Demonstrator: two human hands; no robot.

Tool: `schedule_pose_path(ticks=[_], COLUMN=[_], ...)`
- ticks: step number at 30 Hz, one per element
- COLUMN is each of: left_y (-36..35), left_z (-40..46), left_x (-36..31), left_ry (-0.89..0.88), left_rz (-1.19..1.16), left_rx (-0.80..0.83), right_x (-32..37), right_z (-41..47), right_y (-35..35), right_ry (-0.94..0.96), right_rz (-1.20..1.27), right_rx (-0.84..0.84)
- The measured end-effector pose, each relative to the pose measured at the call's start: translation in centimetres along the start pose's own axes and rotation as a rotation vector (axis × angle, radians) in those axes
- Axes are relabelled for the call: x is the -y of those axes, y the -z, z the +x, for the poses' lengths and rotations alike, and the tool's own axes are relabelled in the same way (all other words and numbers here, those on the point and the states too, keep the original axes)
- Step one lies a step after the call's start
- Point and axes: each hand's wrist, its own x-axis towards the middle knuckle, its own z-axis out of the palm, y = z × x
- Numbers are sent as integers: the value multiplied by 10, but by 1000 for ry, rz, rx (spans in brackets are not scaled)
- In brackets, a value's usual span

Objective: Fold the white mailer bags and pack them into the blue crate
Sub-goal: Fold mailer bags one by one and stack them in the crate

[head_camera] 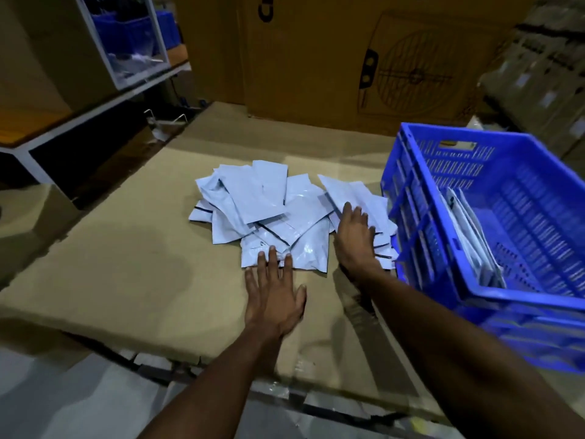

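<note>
A loose pile of white mailer bags (269, 210) lies on the cardboard-covered surface (126, 264), just left of the blue crate (474, 217). The bags overlap so much that a count is not possible. The left hand (273, 293) lies flat with fingers straight and spread, fingertips touching the pile's near edge. The right hand (356, 237) presses flat, fingers straight, on the bags nearest the crate; what lies under its palm is hidden. Inside the crate, a few white bags (471, 236) stand on edge against its near wall. The crate's right side is cut off by the frame. A large cardboard box (348, 58) behind is blurred.
</note>
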Motion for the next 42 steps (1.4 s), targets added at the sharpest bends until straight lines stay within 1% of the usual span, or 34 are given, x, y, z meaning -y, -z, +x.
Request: schedule_pose_path(ticks=[4,6,8,9,11,13,14,16,19,22,26,27,29,30,31,33,35,37,39,42], left_y=[1,7,16,19,22,20,17,8,0,4,13,16,25,28,30,28,16,9,6,4], left_z=[-4,-9,-15,-17,-23,-29,-32,-37,-44,-54,-61,-60,-51,-46,-42,-38,-39,-42,-43,-42], left_x=[1,2,4,6,12,20,25,36,44,44,44,44,36,29,22,14,14,18,19,19], left_ry=[5,2,-26,-77,-262,-471,-530,-557,-561,-552,-540,-539,-500,-456,-414,-381,-378,-351,-348,-351], left_rz=[-49,-52,-50,-37,47,183,236,284,244,153,74,64,-1,-68,-131,-172,-113,-66,-54,-27], left_rx=[-86,-181,-308,-386,-488,-490,-468,-406,-269,-174,-166,-189,-231,-222,-187,-110,-85,-55,-34,-8], right_x=[14,15,9,4,-6,-15,-19,-23,-27,-35,-55,-57,-48,-39,-26,-3,4,0,-2,-1], right_z=[-57,-87,-119,-134,-158,-167,-169,-171,-173,-172,-168,-167,-164,-160,-156,-152,-156,-162,-165,-165], right_y=[4,10,9,4,-6,-7,-6,-4,-5,-5,-3,-1,5,5,5,-2,-17,-28,-31,-31], right_ry=[154,278,443,542,662,722,737,784,861,870,880,867,776,709,649,605,599,577,552,533], right_rz=[127,195,225,219,180,154,162,172,170,181,181,216,320,360,380,340,224,133,115,90], right_rx=[-65,-78,-153,-197,-152,-64,-34,11,66,115,203,185,53,-11,-38,-21,-8,-48,-102,-110])
